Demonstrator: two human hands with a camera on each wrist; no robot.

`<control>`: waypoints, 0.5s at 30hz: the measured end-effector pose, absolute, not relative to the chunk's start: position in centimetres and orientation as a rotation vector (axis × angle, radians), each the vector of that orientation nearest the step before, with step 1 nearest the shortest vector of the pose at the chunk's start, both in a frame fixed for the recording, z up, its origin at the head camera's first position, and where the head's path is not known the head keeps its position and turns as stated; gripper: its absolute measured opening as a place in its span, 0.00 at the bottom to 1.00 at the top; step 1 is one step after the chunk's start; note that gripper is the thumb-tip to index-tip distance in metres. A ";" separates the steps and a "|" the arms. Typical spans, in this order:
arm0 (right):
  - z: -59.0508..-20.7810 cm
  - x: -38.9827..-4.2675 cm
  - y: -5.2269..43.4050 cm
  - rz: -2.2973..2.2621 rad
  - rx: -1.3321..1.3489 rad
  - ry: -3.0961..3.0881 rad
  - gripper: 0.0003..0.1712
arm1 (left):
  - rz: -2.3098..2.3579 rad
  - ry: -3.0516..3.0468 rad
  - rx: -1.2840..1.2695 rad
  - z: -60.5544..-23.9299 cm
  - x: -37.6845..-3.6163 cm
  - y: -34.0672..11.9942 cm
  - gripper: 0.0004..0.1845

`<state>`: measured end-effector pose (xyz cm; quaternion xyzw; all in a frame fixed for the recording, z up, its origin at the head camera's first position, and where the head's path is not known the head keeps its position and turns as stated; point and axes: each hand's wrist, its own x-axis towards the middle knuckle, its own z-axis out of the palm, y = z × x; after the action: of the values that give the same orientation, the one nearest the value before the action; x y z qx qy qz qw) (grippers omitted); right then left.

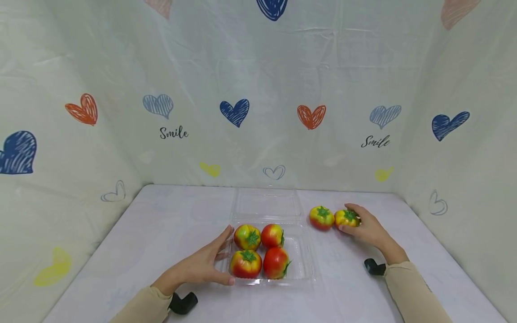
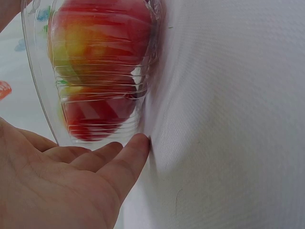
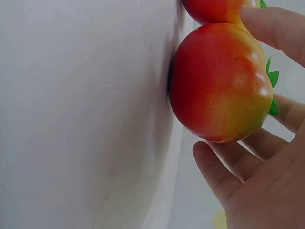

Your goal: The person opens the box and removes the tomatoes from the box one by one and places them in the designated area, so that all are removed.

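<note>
A hinged clear plastic box point(image 1: 300, 255) stands with its lid point(image 1: 266, 204) folded back. Several red-and-yellow tomatoes with green leaf tops fill its left and middle, one being the front left tomato point(image 1: 245, 264). My left hand point(image 1: 202, 264) lies along the box's left side, fingers extended and thumb at the front corner; the left wrist view has its fingertips point(image 2: 140, 143) close by the ribbed wall. To the right of the box, my right hand point(image 1: 369, 229) spreads its thumb and fingers around a tomato point(image 3: 219, 83) on the table. Another tomato point(image 1: 321, 218) sits against it on the left.
A white cloth covers the table point(image 1: 169, 215). Pale curtains point(image 1: 266, 67) printed with hearts rise behind it and on both sides. Dark wrist-worn pieces point(image 1: 183, 303) stick out near both cuffs.
</note>
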<state>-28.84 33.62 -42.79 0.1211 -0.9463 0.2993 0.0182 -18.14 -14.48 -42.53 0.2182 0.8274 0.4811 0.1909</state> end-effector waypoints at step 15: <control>-41.7 -28.4 33.2 0.941 0.461 -2.844 0.46 | 1.354 2.320 0.632 -42.6 -18.2 -14.5 0.64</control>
<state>-28.41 33.24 -41.72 0.1517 -0.9369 0.3101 0.0555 -18.17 -14.54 -42.58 0.2247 0.8254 0.4818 0.1898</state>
